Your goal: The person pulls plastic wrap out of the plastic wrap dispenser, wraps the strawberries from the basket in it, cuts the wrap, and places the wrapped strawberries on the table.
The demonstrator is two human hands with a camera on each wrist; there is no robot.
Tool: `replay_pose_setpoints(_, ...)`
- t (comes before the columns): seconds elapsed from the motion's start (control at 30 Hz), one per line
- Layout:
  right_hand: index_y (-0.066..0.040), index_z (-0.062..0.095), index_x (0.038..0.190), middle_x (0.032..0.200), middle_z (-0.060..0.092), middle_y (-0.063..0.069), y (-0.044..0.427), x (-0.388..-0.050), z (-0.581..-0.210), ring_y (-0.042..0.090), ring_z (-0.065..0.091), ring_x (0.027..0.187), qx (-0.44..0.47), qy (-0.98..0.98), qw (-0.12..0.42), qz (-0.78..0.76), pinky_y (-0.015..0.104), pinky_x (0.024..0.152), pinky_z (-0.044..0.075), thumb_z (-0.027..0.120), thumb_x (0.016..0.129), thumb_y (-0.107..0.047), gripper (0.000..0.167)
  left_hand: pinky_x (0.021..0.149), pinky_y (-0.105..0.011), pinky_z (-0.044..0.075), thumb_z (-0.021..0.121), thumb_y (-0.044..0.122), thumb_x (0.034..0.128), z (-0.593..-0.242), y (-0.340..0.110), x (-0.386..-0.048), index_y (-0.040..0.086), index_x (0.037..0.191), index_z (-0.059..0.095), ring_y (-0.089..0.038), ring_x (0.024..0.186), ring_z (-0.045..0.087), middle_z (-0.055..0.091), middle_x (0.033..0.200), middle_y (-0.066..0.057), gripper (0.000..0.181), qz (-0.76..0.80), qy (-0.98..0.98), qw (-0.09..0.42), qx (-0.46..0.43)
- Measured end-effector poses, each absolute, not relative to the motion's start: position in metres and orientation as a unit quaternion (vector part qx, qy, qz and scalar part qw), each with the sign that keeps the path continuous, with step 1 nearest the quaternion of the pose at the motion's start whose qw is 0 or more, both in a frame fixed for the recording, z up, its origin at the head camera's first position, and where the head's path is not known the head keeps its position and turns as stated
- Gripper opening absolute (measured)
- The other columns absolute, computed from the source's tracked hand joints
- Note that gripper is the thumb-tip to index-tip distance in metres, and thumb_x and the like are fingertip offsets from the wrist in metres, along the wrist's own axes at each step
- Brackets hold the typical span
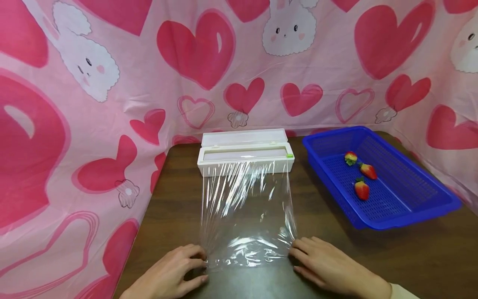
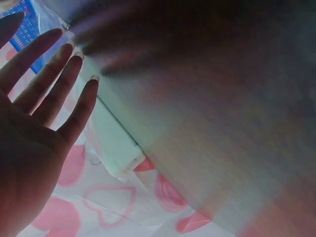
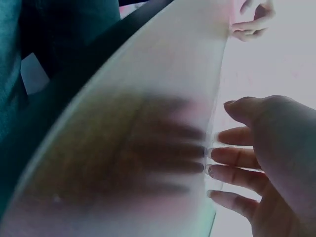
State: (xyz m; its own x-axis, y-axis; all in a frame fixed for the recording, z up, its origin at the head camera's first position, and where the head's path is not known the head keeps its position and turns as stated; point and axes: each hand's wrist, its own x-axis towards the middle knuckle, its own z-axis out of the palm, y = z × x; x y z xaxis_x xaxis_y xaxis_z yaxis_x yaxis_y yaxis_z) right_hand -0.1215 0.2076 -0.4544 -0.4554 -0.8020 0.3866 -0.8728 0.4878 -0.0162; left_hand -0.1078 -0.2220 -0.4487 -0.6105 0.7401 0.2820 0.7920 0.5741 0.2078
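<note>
A sheet of clear plastic wrap (image 1: 248,220) stretches from a white cling film dispenser (image 1: 246,160) toward the front of the dark wooden table. At the wrap's near left corner, my left hand (image 1: 173,270) touches the film with its fingertips, thumb apart. My right hand (image 1: 328,263) rests its fingertips on the near right edge. Both wrist views show the fingers of the left hand (image 2: 44,103) and right hand (image 3: 266,173) extended and fairly straight. The dispenser's lid (image 1: 244,136) stands raised behind the roll, and a small green piece (image 1: 289,156) sits at its right end.
A blue plastic basket (image 1: 422,216) stands on the right side of the table (image 1: 175,207). Inside it lie three strawberries, one of them a strawberry (image 1: 362,190) nearest me. A pink cloth (image 1: 145,74) with hearts and rabbits hangs behind and at the sides.
</note>
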Motion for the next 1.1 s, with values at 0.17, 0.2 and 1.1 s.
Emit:
replay_pose_setpoints(0.17,-0.024,0.063,0.096,0.096,0.049,-0.015,0.209,-0.120,-0.453,0.002,0.046,0.086,0.490,-0.851,0.150,0.115,0.027,0.077,0.045,0.078,0.090,-0.030,0.017,0.084,-0.032,0.053,0.076,0.038,0.0926,-0.448,-0.223,-0.108,0.026,0.097,0.076,-0.004,0.097,0.058,0.061,0.108,0.014,0.013,-0.161,-0.885,0.076,-0.430)
replay_pose_setpoints(0.2,-0.025,0.062,0.095,0.095,0.048,-0.016,0.209,-0.120,-0.452,0.001,0.046,0.085,0.487,-0.853,0.148,0.116,0.026,0.076,0.045,0.078,0.090,-0.030,0.017,0.084,-0.031,0.053,0.076,0.038,0.0927,-0.447,-0.224,-0.108,0.026,0.097,0.076,-0.004,0.097,0.057,0.061,0.107,0.014,0.013,-0.161,-0.885,0.076,-0.430)
replay_pose_setpoints(1.1,-0.006,0.058,0.138,0.134,0.056,0.013,0.120,-0.244,-0.414,0.033,0.056,0.116,0.393,-0.916,0.032,0.069,0.052,0.091,0.052,0.072,0.095,-0.035,0.054,0.091,-0.050,0.052,0.082,0.036,0.0874,-0.398,-0.124,-0.253,0.008,0.139,0.061,-0.032,0.119,0.056,0.055,0.136,-0.009,0.062,-0.104,-0.927,-0.056,-0.356)
